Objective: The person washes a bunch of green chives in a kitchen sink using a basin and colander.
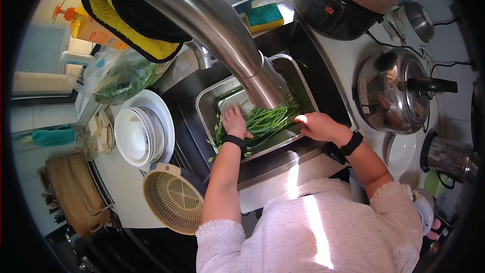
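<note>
Long green stalks with small pale buds [271,121] lie in a rectangular stainless steel basin [261,156] set inside the dark sink. My left hand [233,122], fingers spread, rests over the basin's left part, against the stalks. At the basin's right side, my right hand [318,126] is curled with its fingertips at the ends of the stalks; whether it grips any is unclear. A metal faucet [265,87] hangs over the basin and hides part of the stalks.
White bowls [132,140] and a beige plastic colander [172,197] stand left of the dark sink [318,57]. Bagged greens [125,77] lie behind the bowls. A sponge [264,17] sits at the back edge, with a rice cooker [341,3] and a lidded steel pot [390,94] to the right.
</note>
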{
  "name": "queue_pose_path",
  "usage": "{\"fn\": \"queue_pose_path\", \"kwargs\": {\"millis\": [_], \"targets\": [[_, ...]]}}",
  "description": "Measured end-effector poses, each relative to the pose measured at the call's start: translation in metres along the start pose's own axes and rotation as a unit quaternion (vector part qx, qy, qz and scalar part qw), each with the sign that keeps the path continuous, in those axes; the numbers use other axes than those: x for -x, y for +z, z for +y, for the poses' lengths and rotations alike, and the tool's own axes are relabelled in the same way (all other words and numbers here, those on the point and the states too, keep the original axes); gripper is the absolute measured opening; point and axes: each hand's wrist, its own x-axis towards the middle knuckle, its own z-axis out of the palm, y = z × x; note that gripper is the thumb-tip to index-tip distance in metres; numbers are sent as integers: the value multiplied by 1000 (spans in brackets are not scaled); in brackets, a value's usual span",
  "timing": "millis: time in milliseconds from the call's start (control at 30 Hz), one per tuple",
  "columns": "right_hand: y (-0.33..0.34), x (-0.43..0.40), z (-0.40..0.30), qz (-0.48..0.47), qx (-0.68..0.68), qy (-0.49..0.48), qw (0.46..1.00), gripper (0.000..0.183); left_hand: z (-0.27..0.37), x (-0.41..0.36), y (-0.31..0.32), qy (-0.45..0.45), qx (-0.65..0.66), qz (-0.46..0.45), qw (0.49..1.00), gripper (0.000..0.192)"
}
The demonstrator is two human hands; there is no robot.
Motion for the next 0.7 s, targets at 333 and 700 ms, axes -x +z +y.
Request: {"fn": "queue_pose_path", "kwargs": {"millis": [333, 700], "targets": [[14, -16, -1, 8, -52, -33, 998, 31, 5, -46, 67, 257, 205, -256, 909, 64], [25, -22, 8, -22, -64, -31, 997, 29, 17, -3, 18, 256, 61, -72, 962, 34]]}}
